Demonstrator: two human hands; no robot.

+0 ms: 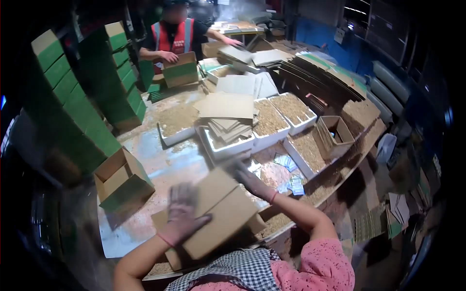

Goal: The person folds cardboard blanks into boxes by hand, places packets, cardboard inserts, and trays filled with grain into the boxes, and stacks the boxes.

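Observation:
A brown cardboard carton (pixel 224 224) lies tilted in front of me, a seam between its flaps running across the top. My left hand (pixel 185 216), gloved and slightly blurred, rests on the carton's left side with its fingers stretched out and thumb apart. At the carton's far right corner is my right hand (pixel 252 183), its fingers extended and smeared by motion; whether it touches the cardboard I cannot tell. Just beyond that hand, blue-and-white packets (pixel 295 185) lie among wood-coloured shavings. An open-topped green and brown box (pixel 124 182) stands to the left.
White trays (pixel 272 131) of shavings fill the table's middle, with cardboard sheets (pixel 227 105) stacked over some. Tall stacks of green boxes (pixel 80 104) rise at left. A small open box (pixel 335 136) stands right. Across the table, a person in a red vest (pixel 182 36) handles a box (pixel 180 70).

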